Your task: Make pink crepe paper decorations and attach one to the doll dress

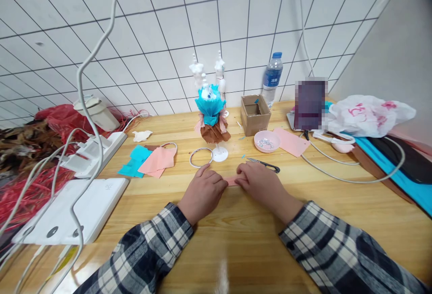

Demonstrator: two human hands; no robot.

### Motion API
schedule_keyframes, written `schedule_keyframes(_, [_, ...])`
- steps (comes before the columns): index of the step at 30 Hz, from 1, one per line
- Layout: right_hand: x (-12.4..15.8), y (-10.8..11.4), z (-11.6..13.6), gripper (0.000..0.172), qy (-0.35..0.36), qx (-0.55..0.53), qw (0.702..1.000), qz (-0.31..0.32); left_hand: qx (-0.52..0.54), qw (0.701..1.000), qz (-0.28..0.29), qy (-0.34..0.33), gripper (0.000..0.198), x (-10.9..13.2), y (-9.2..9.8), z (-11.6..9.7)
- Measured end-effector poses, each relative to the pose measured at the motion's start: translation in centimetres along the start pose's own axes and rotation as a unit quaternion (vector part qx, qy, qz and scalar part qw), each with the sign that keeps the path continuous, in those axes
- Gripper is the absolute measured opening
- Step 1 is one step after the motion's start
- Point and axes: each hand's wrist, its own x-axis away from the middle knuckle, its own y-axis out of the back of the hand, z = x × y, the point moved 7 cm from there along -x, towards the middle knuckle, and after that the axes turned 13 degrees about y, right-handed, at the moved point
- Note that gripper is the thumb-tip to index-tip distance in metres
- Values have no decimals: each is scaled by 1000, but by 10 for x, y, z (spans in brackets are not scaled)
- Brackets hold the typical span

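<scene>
My left hand [203, 189] and my right hand [261, 186] rest on the wooden table [236, 240], fingers curled and pinched on a small pink paper piece [232, 180] lying flat between them. Only a strip of the paper shows between the fingertips. Just beyond stands a small mannequin [212, 114] dressed in turquoise, pink and brown paper on a white round base. Small thread snips [265, 164] lie right behind my right hand. A metal ring [200, 157] lies behind my left hand.
Turquoise and pink paper sheets [150, 160] lie left of centre. A pink dish of beads [267, 141], a cardboard box [254, 114], a water bottle [272, 78], a phone [309, 104] and a plastic bag [367, 114] stand at the right. A power strip [97, 148], cables and a white device [74, 211] fill the left.
</scene>
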Motion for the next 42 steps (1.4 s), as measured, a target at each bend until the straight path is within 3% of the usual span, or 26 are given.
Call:
schedule_keyframes(3, [4, 13, -6, 8, 1, 25, 999, -29, -2, 1000, 5, 3, 23, 0, 0, 1])
schedule_keyframes(5, [5, 15, -1, 8, 39, 8, 999, -32, 9, 1000, 7, 8, 23, 0, 1, 3])
schedule_keyframes(8, [5, 10, 16, 11, 121, -23, 992, -15, 18, 1000, 8, 19, 22, 0, 1, 6])
schedule_keyframes(10, [4, 5, 23, 10, 138, -12, 990, -3, 20, 999, 9, 24, 22, 0, 1, 8])
schedule_keyframes(22, [0, -1, 21, 7, 139, -33, 990, 6, 82, 995, 44, 29, 23, -2, -3, 14])
schedule_keyframes(30, [0, -4, 19, 6, 121, -66, 990, 12, 4, 1000, 1, -4, 20, 0, 5, 6])
schedule_keyframes(39, [2, -4, 10, 15, 80, -68, 994, 26, -47, 998, 41, -30, 20, 2, -5, 2])
schedule_keyframes(42, [3, -1, 7, 15, 66, -56, 996, 24, -72, 996, 28, -45, 16, 5, -4, 1])
